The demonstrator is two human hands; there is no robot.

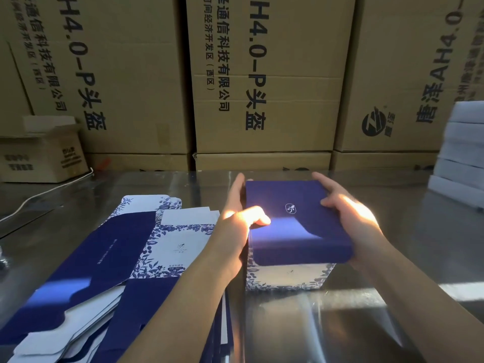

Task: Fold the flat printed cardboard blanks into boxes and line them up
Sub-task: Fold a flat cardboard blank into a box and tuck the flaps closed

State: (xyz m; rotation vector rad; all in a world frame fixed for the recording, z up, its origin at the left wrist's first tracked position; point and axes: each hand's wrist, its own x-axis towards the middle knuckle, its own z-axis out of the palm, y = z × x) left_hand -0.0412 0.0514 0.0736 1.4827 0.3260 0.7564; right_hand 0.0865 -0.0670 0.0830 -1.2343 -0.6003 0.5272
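The left hand and right hand gripped the blue box, fingers curled round its 2 sides. Flat blanks lay beside it.

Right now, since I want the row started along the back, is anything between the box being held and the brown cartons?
Nothing visible does. The left hand and right hand hold the blue box; the steel table behind it shows bare to the brown cartons. The flat blanks lie left, a white stack far right.
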